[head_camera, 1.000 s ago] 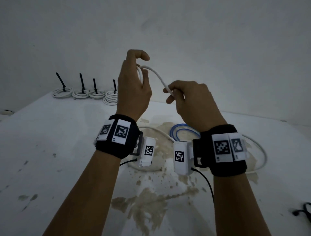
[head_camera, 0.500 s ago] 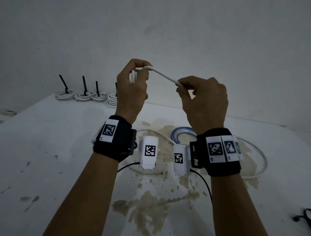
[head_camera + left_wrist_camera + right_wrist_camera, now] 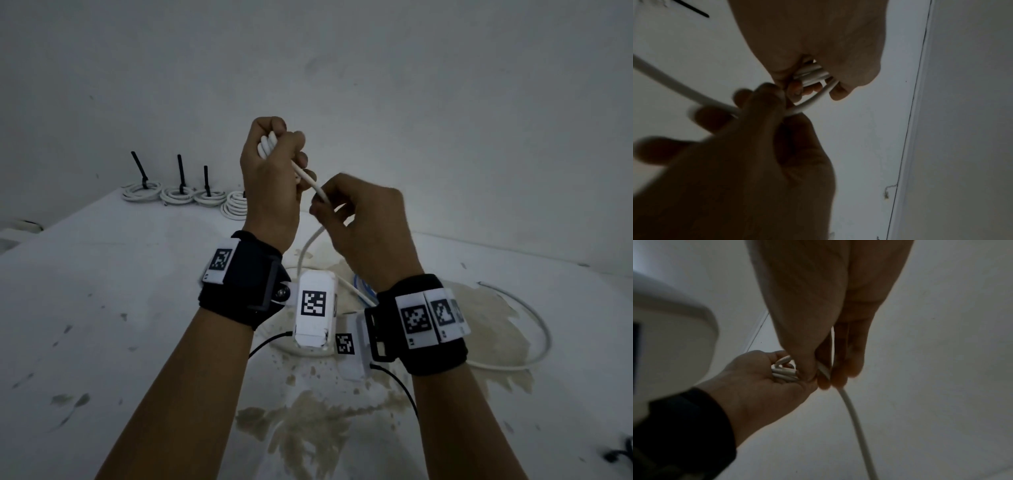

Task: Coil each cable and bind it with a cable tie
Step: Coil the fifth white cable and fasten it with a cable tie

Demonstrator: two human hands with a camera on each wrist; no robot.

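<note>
My left hand (image 3: 270,171) is raised above the table and grips a small bundle of white cable loops (image 3: 268,145); the same loops (image 3: 812,75) show between its fingers in the left wrist view. Just to the right and lower, my right hand (image 3: 356,219) pinches the white cable (image 3: 310,180) where it leaves the bundle. In the right wrist view the cable (image 3: 853,415) runs down from the right fingers, and the left hand (image 3: 764,378) holds the loops (image 3: 784,372). The cable's loose length (image 3: 537,332) curves over the table at the right.
Several coiled white cables with upright black ties (image 3: 180,192) stand in a row at the table's back left. A blue cable (image 3: 361,284) lies on the stained table (image 3: 102,308) under my wrists. A black object (image 3: 621,454) sits at the front right edge. A wall rises behind.
My right hand has moved down and left, close under the left hand, bringing the cable span with it. The left hand has closed more tightly round the loops.
</note>
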